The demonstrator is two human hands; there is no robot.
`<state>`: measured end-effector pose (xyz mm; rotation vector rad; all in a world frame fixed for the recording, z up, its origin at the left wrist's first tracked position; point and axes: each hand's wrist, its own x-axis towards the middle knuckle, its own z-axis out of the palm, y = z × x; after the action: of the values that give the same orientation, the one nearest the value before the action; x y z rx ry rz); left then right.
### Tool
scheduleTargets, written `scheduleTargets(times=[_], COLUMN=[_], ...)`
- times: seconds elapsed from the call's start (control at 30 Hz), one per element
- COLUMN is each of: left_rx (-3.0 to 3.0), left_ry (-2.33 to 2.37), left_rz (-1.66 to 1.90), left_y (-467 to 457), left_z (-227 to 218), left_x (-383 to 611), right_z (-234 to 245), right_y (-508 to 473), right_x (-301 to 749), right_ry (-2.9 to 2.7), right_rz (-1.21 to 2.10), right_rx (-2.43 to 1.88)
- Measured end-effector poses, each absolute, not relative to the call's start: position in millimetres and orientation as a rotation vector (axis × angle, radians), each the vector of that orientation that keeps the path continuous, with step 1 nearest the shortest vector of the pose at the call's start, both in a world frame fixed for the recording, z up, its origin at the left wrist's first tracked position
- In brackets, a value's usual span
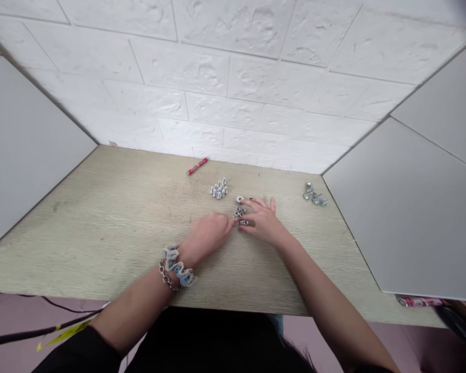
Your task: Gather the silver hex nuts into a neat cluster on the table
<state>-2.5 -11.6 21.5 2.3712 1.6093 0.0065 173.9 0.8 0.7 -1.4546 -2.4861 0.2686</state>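
On table (120, 207) nr wall (205, 77), red tube (197, 166): any print too sm. to read;
Pink tube (421, 301), R edge: lettering illegible, far end hard to make out;
Nuts (239, 211): mid-table, partly covered;
L hand (212, 231): index tip at nuts, others curled; can't tell if gripping;
R hand (261, 220): fingers spread, index on washers (239, 199); metal bits (244, 223) below unclear

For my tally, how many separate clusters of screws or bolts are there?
2: one cluster beyond the left hand, another cluster near the right panel. More may be hidden.
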Motion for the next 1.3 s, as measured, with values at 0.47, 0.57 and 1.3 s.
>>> scheduleTargets(times=[0.47,0.57,1.3], left_rx=[2.351,2.369,2.436], left_ry=[1.625,1.627,1.621], left_rz=[0.017,0.026,0.069], left_y=[-12.5,-12.4,-11.5], left_z=[22.6,21.4,17.9], left_x=[-0.3,-0.6,-1.5], right_z=[2.9,4.8,3.9], right_y=[-0.6,-1.9,-2.0], right_x=[175.1,175.5,177.4], right_ry=[-2.480,-2.467,-2.488], right_rz=[0.273,0.288,0.324], right_rx=[-1.437,-1.418,-1.386])
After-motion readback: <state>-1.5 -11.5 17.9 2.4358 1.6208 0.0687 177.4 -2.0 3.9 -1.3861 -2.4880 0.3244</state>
